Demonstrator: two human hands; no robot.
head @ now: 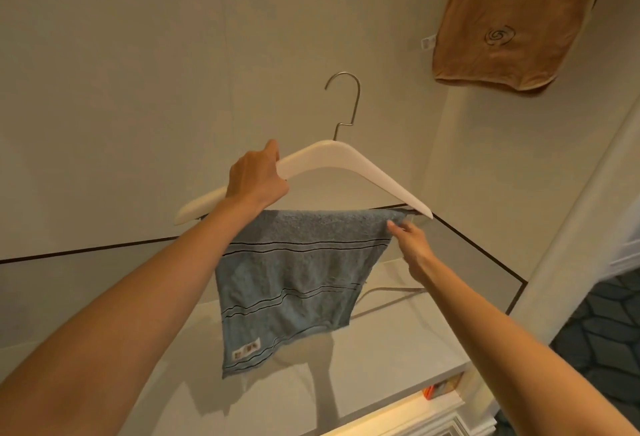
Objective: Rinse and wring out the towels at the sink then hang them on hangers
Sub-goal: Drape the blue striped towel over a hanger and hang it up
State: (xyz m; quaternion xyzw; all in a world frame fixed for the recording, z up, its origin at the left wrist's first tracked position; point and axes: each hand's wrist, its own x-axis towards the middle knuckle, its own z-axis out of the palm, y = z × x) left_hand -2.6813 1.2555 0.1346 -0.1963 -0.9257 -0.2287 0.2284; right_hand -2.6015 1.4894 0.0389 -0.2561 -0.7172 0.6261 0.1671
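Observation:
A white hanger point(349, 158) with a metal hook is held up in front of the wall. My left hand point(254, 179) grips its left arm. A blue-grey towel point(294, 279) with dark stripes and a small label hangs over the hanger's lower bar. My right hand point(410, 240) pinches the towel's upper right corner near the hanger's right tip. A tan towel point(512, 20) with a swirl mark hangs high on the wall at the upper right.
A white shelf top point(398, 349) lies below the towel, with a second metal hanger bar point(391, 288) on it. An orange box point(433, 392) shows under the shelf. Dark patterned floor point(606, 324) is at the right, beyond a wall corner.

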